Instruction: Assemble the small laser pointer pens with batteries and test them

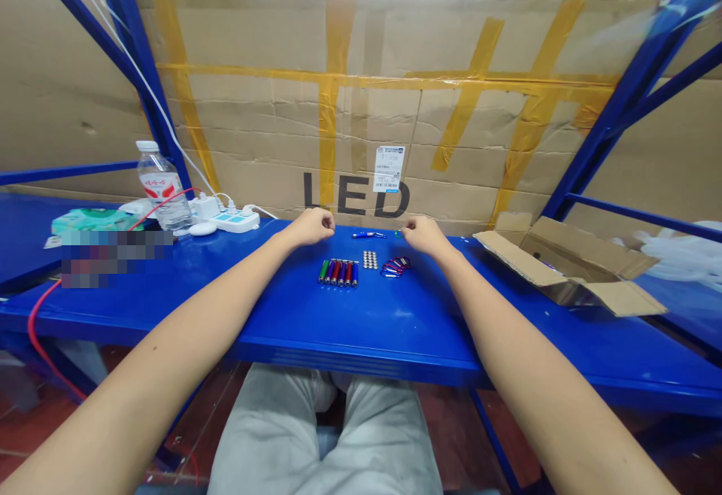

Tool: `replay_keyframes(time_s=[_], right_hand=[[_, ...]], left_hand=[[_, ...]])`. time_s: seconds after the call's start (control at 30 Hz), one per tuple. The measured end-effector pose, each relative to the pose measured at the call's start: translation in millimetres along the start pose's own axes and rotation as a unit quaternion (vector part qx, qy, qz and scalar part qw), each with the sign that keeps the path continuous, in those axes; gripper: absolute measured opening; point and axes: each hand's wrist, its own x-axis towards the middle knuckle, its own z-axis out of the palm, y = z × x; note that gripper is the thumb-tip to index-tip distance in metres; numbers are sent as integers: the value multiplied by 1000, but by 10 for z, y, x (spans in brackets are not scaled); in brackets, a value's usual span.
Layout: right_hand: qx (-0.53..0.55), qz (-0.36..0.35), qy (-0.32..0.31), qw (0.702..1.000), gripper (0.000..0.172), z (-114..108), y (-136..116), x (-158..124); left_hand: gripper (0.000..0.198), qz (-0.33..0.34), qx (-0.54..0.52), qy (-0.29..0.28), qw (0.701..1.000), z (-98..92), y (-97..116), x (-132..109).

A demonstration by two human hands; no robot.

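My left hand [313, 226] rests at the back of the blue table, its fingers curled closed and nothing showing in them. Opposite it, my right hand [422, 235] is also closed. A small green piece [398, 234] shows at its fingertips; whether it is held or only touched is unclear. Between the hands lies a slim blue pen-like tool [368, 235]. Nearer to me, several small metal flashlights [338, 274] in green, red and blue stand side by side in a row. Beside them are rows of silver button cells [370, 259] and a cluster of red, blue and purple carabiners [396, 266].
An open cardboard box [564, 258] sits on the right. At the left are a water bottle [163, 190], a white power strip [237, 219], a green packet [93, 220] and a red cable [37, 322]. Tall cardboard [253, 126] walls off the back.
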Motion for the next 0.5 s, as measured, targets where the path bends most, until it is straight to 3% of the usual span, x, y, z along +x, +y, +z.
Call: replay_keyframes(time_s=[0.07, 0.2, 0.37, 0.5], right_hand=[[-51, 60, 6, 997, 16, -13, 167, 52], [-97, 138, -58, 984, 19, -31, 383, 68], [-69, 189, -194, 960, 8, -107, 331, -15], [-69, 175, -217, 958, 3, -165, 287, -51]], left_hand=[[7, -48, -8, -44, 998, -27, -73, 1], [7, -95, -31, -143, 985, -78, -188, 10], [13, -131, -53, -255, 957, -173, -191, -16], [16, -136, -65, -283, 947, -207, -118, -52]])
